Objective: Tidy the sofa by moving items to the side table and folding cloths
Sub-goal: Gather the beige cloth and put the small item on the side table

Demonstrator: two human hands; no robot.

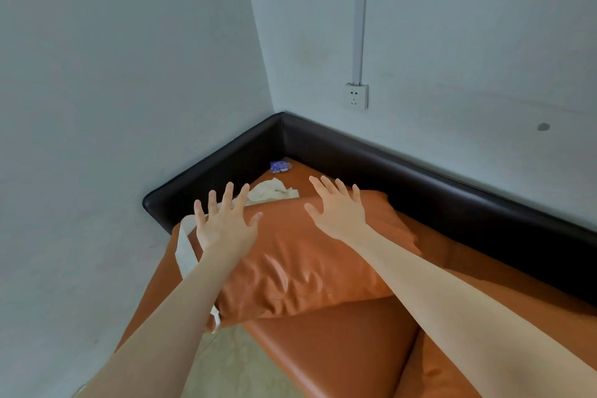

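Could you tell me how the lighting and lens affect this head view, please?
Head view: soft, even light; glossy highlights on the orange cushion; wide-angle bending of the dark sofa back; open left hand and right hand reasonably sharp; small purple item too tiny to identify.

An orange sofa (pixel 339 342) with a dark backrest (pixel 420 178) fills the corner. On its seat lie an orange cushion (pixel 300 255), a cream cloth (pixel 269 192) and a small blue packet (pixel 280 166).

On the sofa (pixel 339 349): one orange cushion (pixel 300 255), one cream cloth (pixel 271 192) with a strap (hanging off the left edge), and one small blue packet (pixel 280 166) in the back corner. Two hands, one wall socket (pixel 356 96).
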